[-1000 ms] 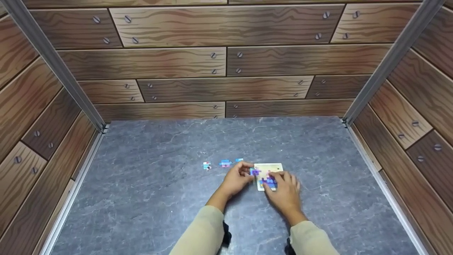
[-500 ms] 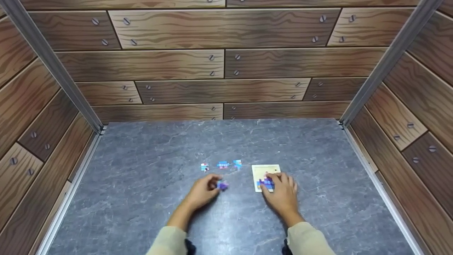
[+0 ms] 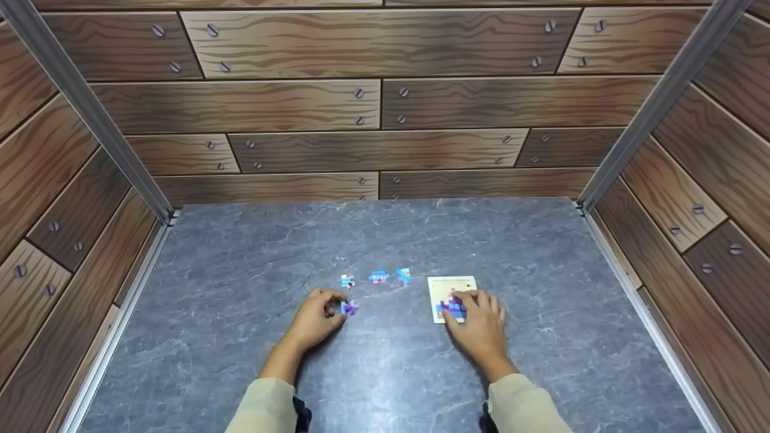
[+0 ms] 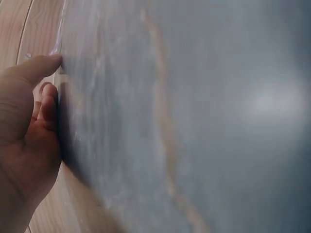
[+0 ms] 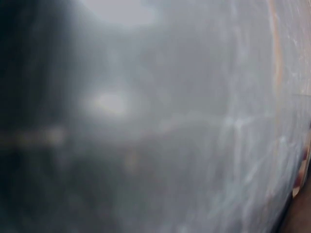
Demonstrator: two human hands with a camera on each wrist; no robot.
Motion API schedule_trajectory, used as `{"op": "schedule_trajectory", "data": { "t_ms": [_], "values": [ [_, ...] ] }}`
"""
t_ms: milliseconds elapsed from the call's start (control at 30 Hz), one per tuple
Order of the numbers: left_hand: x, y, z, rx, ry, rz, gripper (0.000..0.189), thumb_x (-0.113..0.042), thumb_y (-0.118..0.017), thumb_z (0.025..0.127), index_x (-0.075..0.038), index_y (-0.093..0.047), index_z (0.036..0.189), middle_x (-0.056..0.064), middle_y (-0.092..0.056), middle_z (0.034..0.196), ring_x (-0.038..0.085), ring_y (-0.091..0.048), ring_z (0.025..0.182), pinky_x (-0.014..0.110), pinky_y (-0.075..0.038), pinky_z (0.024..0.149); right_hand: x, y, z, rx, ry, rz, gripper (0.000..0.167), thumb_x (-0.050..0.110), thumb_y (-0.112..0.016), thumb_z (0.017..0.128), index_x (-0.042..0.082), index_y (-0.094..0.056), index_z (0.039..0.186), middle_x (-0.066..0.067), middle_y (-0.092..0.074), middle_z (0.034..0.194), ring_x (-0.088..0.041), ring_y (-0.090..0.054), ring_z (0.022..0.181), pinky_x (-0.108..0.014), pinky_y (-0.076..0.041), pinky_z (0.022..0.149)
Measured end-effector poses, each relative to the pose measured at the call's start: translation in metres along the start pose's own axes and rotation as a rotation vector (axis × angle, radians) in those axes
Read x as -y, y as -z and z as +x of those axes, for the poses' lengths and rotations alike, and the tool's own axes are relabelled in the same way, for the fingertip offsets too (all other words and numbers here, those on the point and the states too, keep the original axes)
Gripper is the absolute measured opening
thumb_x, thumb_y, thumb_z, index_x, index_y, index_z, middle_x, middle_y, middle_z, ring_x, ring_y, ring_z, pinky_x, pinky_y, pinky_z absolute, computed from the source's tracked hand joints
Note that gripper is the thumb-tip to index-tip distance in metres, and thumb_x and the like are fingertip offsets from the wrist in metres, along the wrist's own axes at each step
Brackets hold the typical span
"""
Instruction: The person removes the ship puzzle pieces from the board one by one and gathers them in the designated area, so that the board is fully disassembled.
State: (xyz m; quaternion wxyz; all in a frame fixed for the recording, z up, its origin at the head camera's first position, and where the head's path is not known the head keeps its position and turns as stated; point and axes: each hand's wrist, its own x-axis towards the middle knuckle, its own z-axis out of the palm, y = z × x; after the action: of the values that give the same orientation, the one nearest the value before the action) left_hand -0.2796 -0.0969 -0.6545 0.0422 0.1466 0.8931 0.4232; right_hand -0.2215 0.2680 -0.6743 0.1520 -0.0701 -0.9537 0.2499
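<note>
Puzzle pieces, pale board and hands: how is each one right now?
Left hand: curled, pinching the purple piece.
Right hand: resting on the pale board.
Purple piece: held; whether it touches the table, I can't tell.
Pale board: flat, partly covered.
Three loose pieces: lying apart on the table.

wood-patterned walls (image 3: 289, 105) around grey marbled tabletop (image 3: 240, 258)

There's a wide lane between the left hand (image 3: 316, 319) and the right hand (image 3: 481, 328), but three puzzle pieces (image 3: 378, 276) lie across its far end.
</note>
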Motion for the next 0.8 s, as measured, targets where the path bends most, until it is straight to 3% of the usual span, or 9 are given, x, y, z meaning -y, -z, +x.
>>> {"op": "schedule_trajectory", "data": {
  "t_ms": [300, 800],
  "values": [
    [-0.0018, 0.0001, 0.0045, 0.02, 0.046, 0.028, 0.039, -0.009, -0.084, 0.085, -0.01, -0.075, 0.123, 0.007, -0.061, 0.099, 0.011, -0.053, 0.081, 0.03, -0.046, 0.077, 0.0005, 0.0022, -0.0014, 0.011, 0.001, 0.001, 0.047, 0.043, -0.084, 0.093, 0.021, -0.075, 0.133, -0.01, -0.063, 0.129, -0.037, -0.054, 0.128, -0.064, -0.035, 0.117],
    [-0.0026, 0.0014, 0.0018, 0.036, 0.05, -0.006, 0.024, -0.011, -0.083, 0.089, -0.009, -0.075, 0.112, 0.009, -0.059, 0.103, 0.013, -0.051, 0.084, 0.029, -0.044, 0.078, -0.0002, 0.0023, -0.001, 0.034, -0.012, 0.007, 0.048, 0.046, -0.082, 0.093, 0.022, -0.075, 0.134, -0.011, -0.062, 0.136, -0.04, -0.052, 0.137, -0.064, -0.031, 0.122]
  ]
}}
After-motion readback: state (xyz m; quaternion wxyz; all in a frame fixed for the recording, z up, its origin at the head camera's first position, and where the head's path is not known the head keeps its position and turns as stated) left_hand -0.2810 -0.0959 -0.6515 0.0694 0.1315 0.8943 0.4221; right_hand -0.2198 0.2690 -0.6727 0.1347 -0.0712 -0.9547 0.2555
